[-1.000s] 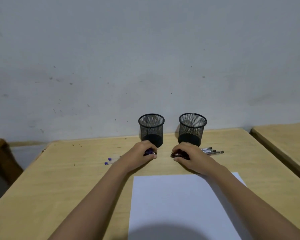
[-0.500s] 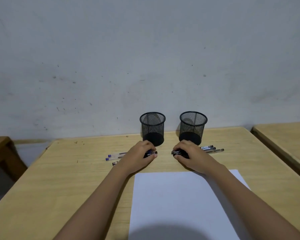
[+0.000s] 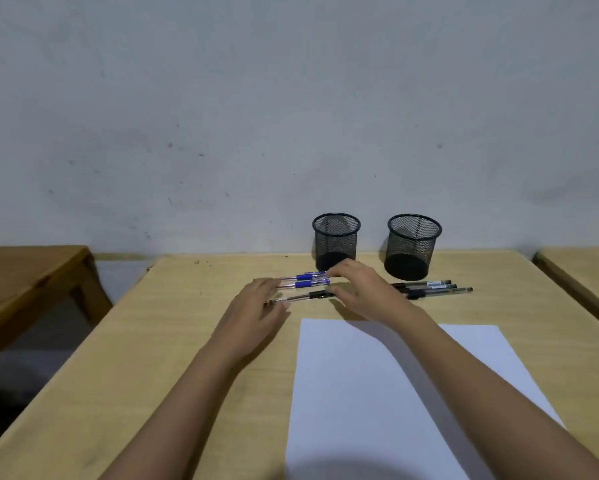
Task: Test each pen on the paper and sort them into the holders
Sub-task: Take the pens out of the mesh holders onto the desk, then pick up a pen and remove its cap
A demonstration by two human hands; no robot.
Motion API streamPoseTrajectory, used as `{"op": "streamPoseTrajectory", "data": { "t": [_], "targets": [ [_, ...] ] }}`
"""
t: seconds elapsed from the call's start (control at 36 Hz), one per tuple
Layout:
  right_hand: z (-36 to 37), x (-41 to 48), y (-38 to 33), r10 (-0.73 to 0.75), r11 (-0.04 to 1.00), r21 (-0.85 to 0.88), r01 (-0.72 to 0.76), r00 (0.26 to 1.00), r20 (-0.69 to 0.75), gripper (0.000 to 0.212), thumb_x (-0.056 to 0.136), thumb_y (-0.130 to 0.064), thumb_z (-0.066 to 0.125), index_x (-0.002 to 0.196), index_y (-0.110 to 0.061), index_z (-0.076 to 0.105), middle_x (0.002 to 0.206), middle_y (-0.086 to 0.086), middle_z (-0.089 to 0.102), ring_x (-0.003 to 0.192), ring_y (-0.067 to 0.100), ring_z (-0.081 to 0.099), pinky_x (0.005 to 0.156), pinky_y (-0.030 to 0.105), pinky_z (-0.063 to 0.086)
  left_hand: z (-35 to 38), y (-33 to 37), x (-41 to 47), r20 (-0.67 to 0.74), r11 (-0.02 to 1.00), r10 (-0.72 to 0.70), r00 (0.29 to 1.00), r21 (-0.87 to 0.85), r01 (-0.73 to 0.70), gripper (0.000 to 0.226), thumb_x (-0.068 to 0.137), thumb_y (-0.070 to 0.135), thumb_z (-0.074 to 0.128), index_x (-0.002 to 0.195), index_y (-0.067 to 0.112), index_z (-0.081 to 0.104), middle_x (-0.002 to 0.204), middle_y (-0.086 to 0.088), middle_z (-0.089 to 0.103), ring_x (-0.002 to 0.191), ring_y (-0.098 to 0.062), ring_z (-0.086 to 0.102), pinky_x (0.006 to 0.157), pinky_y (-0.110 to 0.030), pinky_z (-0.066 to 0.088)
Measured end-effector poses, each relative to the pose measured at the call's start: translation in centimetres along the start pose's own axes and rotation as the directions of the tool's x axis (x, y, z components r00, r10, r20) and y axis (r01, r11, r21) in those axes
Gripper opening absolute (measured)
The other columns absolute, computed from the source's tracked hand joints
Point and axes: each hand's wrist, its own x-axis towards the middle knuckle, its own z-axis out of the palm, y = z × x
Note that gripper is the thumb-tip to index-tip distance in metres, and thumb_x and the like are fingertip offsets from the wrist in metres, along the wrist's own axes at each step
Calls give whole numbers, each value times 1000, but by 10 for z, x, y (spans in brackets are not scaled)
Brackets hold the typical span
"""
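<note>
Two empty black mesh holders stand at the back of the desk, the left holder [image 3: 336,242] and the right holder [image 3: 413,245]. A white paper sheet [image 3: 377,393] lies near me. Two blue-grip pens [image 3: 305,280] and a black-grip pen [image 3: 303,297] lie side by side in front of the left holder. My left hand [image 3: 256,306] rests flat at their left ends. My right hand [image 3: 362,292] curves over their right ends, fingertips touching them. Neither hand lifts a pen. Three dark pens [image 3: 433,287] lie in front of the right holder.
The wooden desk [image 3: 173,341] stands against a grey wall. A darker table [image 3: 31,278] is at the left across a gap, and another desk's edge [image 3: 578,271] at the right.
My view has turned left. My right hand has left the dark pens and crossed to the left group. My left hand has slid to that group's left ends, uncovering the pens.
</note>
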Motion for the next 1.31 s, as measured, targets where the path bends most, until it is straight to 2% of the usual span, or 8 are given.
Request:
{"op": "streamPoseTrajectory", "data": {
  "t": [0.19,0.44,0.64,0.78,0.83,0.92,1.11,1.31],
  "targets": [
    [26,9,-25,-29,993,-107,40,995,99,23,90,-16,52,110,-11,61,110,4,56,103,20,50,86,35,45,-12,-24,-43,143,963,-226,963,179,200,67,94,48,39,146,10,23,157,-4,17,145,-16,12,114,-25,10],
    [39,13,-25,-46,983,-176,44,999,-7,18,91,-14,52,102,-11,65,99,5,56,95,21,51,67,33,43,-6,-26,-42,217,927,-248,944,336,166,64,97,48,27,148,11,16,159,-5,7,146,-19,4,119,-34,5],
    [22,21,-59,99,926,378,-6,969,-228,9,85,-4,60,94,-6,60,90,3,58,81,13,56,69,5,42,-10,-23,-39,211,945,-253,944,261,195,65,96,47,34,147,11,19,158,-5,10,146,-19,6,117,-32,5],
    [19,14,-77,267,750,655,-95,949,-167,18,83,-11,66,77,-19,51,81,1,62,74,10,63,75,21,52,-11,-23,-38,128,965,-262,956,50,258,52,92,37,51,135,9,43,146,-3,39,140,-22,28,112,-30,23],
    [23,9,-79,292,642,761,-91,947,-133,13,83,-7,65,79,-11,54,85,10,63,75,17,66,80,32,56,-11,-20,-38,66,926,-305,950,-213,312,39,90,29,58,123,9,54,126,-1,56,119,-16,52,98,-23,41],
    [25,2,-83,318,523,848,-84,942,-103,9,83,-1,63,87,1,56,80,12,62,76,20,65,80,29,57,-12,-4,-38,45,810,-314,948,-509,292,25,90,21,59,113,11,62,112,0,64,101,-5,60,76,-6,45],
    [15,-1,-88,330,430,897,-102,943,-50,10,85,2,60,77,-4,58,53,-6,59,67,13,62,71,20,56,-7,19,-31,-25,767,-235,972,-619,170,12,89,13,60,97,19,67,81,3,65,76,-8,59,71,-20,48],
    [-5,-2,-85,360,300,945,-127,933,11,13,85,4,57,77,-5,60,65,1,67,66,11,67,65,18,56,-10,37,-23,-42,728,-249,967,-667,158,22,92,13,56,75,17,69,67,1,60,59,-6,54,56,-13,46]
  ]
}}
